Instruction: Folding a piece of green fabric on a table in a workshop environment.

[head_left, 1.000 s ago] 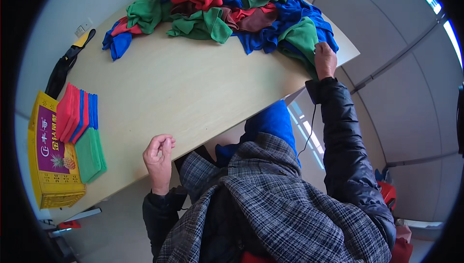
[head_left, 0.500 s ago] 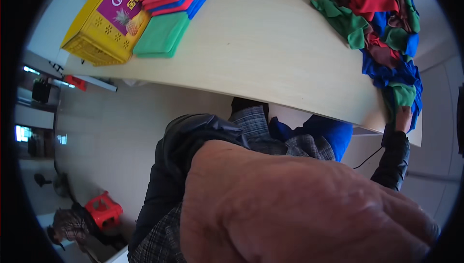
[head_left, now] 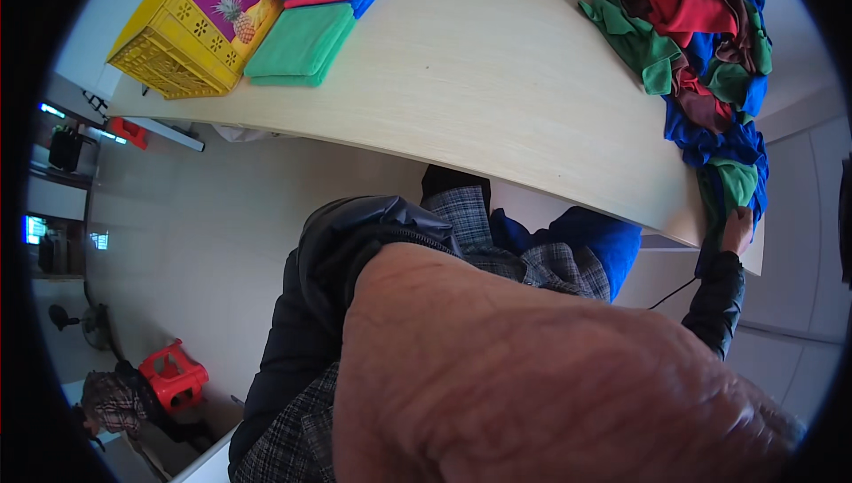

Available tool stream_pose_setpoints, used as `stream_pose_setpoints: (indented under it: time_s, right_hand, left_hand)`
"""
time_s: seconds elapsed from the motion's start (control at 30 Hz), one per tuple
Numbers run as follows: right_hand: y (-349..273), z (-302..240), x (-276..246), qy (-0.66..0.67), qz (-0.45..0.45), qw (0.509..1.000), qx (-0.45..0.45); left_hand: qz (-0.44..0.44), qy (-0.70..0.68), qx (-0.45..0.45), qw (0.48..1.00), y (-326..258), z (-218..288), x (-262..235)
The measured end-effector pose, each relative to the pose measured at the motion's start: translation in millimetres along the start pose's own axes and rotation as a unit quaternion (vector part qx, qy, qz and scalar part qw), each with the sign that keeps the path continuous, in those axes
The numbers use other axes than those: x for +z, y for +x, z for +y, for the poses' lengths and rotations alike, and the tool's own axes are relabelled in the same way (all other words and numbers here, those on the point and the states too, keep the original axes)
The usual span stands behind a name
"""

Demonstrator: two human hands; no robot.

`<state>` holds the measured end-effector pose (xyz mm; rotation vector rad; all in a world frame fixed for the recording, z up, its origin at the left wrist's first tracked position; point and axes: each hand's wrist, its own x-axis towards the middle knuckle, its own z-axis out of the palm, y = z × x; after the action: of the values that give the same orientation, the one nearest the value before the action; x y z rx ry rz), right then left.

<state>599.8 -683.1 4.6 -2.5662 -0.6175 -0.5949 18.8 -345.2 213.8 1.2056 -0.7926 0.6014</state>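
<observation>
A second ago the left hand (head_left: pixel 550 376) sat at the pale wooden table (head_left: pixel 497 92) edge; now it's right up against the camera, filling the lower view.

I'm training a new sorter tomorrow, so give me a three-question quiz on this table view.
1. True or false: the right hand rests at the loose cloth pile.
2. Which colour is the folded stack lying on the table beside the yellow crate? A) green B) black C) white
3. What fills the lower part of the picture, close to the camera?

Key
1. True: it touches the green and blue cloths at the table's edge.
2. A: the green folded cloths.
3. The left hand, raised so near the lens that it looks huge; what it holds, if anything, cannot be told.
</observation>
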Motion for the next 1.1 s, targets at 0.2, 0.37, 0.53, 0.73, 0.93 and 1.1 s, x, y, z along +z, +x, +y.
stream_pose_setpoints:
  time_s: [0.2, 0.37, 0.53, 0.73, 0.93, 1.1]
  right_hand:
    - [64.3, -4.6, -28.1, 0.147, 0.011, 0.989, -0.023]
    - [79.3, -137.9, -22.1, 0.401, -0.101, 0.910, 0.032]
    - [41.7, -295.2, -68.5, 0.548, -0.209, 0.806, -0.081]
    - [23.4, -366.0, -82.2, 0.675, -0.369, 0.618, -0.163]
    - [-3.8, -349.4, -39.5, 0.674, -0.386, 0.628, -0.048]
    - [-7.5, -256.8, 38.3, 0.544, -0.400, 0.734, 0.063]
  left_hand:
    - [-0.057, -0.048, 0.018, 0.997, 8.5, -4.3, -5.7]
    - [-0.092, -0.067, 0.003, 0.994, 15.4, -15.5, -2.2]
    - [-0.117, -0.086, -0.004, 0.989, 14.9, -14.2, -2.5]
    - [-0.162, -0.111, -0.020, 0.980, 22.4, -15.7, -4.8]
    - [-0.187, -0.130, -0.036, 0.973, 19.8, -13.2, -1.1]
    - [-0.222, -0.159, -0.044, 0.961, 26.0, -15.5, -1.5]
